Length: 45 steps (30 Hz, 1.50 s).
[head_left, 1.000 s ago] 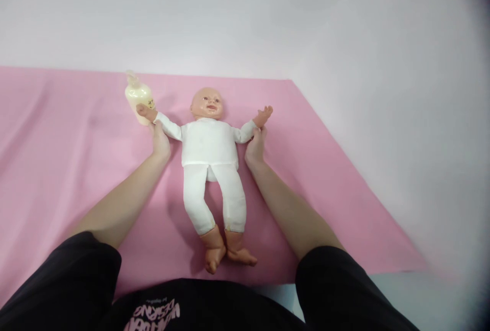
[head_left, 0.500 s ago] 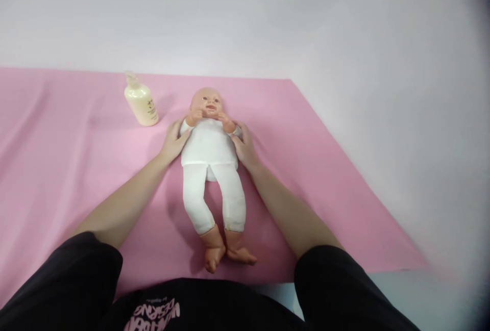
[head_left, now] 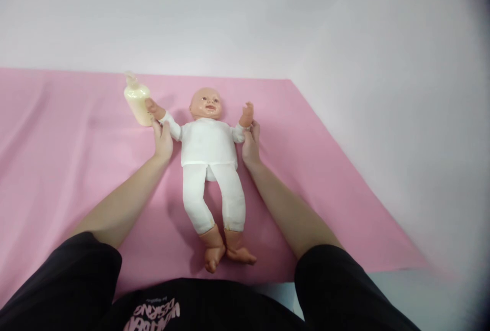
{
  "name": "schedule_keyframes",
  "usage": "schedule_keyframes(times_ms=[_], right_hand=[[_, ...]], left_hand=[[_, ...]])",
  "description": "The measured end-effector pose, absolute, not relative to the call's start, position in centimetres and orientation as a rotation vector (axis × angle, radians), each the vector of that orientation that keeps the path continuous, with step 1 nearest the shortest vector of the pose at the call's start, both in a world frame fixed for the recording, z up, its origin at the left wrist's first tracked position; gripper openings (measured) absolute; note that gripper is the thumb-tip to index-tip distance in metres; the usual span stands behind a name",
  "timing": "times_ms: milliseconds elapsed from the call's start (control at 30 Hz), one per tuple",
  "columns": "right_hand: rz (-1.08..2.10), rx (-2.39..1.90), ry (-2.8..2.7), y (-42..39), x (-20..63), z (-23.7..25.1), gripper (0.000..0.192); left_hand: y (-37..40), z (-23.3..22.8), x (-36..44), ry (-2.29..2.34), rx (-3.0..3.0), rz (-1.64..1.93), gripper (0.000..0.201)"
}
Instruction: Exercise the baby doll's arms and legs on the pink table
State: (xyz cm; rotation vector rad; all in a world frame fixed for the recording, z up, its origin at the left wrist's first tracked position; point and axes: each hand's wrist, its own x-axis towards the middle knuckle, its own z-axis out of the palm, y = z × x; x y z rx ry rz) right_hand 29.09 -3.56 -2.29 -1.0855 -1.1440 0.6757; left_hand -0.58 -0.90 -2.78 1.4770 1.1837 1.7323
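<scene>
Both hands grip one baby doll (head_left: 209, 139) by its arms: the left hand (head_left: 163, 139) is closed around the doll's sleeve just below the wrist on the side toward the bottle, and the right hand (head_left: 250, 142) is closed around the other sleeve, fingers wrapped at the forearm. That doll lies on its back near the middle of a pink cloth (head_left: 57, 168), head away from the person and bare feet toward them. It is bald, with a plastic head, hands and feet, and it wears a plain white long-sleeved top and white trousers with no writing. One arm is stretched out sideways so its hand touches or overlaps a single cream-coloured pump bottle (head_left: 136, 101); the other arm is bent upward with the hand raised beside the head. A mark on the bottle cannot be read. Nearest the camera, the person's black shirt (head_left: 153, 313) bears pink and white lettering, seen upside down, that appears to read "WONDERFUL DESIGNS". Behind the cloth stands a plain pale wall (head_left: 245, 15).
</scene>
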Motion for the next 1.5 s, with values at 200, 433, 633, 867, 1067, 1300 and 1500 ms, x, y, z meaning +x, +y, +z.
schedule_keyframes(times_ms=[200, 433, 633, 867, 1067, 1300, 1500], right_hand=[[0.692, -1.121, -0.929, -2.9, 29.7, -2.6, 0.032], [0.710, -1.073, -1.084, -3.7, 29.1, -1.9, 0.036], [0.670, -1.045, -1.190, -4.4, 28.3, -1.3, 0.034], [0.643, -1.086, -1.426, -4.6, 27.9, -1.0, 0.036], [0.685, -1.066, -1.356, -4.8, 27.9, -0.8, 0.037], [0.705, -1.037, -1.138, -4.2, 28.5, -1.6, 0.037], [0.673, -1.077, -0.951, -2.7, 29.8, -3.2, 0.039]], left_hand=[[1.2, -4.4, -1.5, 1.250, 1.127, 1.821, 0.038], [0.2, -3.3, -0.6, 1.262, 1.327, 1.781, 0.044], [-1.8, -1.3, 0.6, 1.154, 1.598, 1.635, 0.060], [-2.4, -0.6, 0.8, 1.223, 1.973, 1.438, 0.061], [-2.4, -0.8, 0.8, 1.165, 1.819, 1.539, 0.065], [-2.2, -0.8, 0.9, 1.102, 1.380, 1.739, 0.055], [-0.6, -2.0, 0.3, 1.131, 0.957, 1.818, 0.031]])
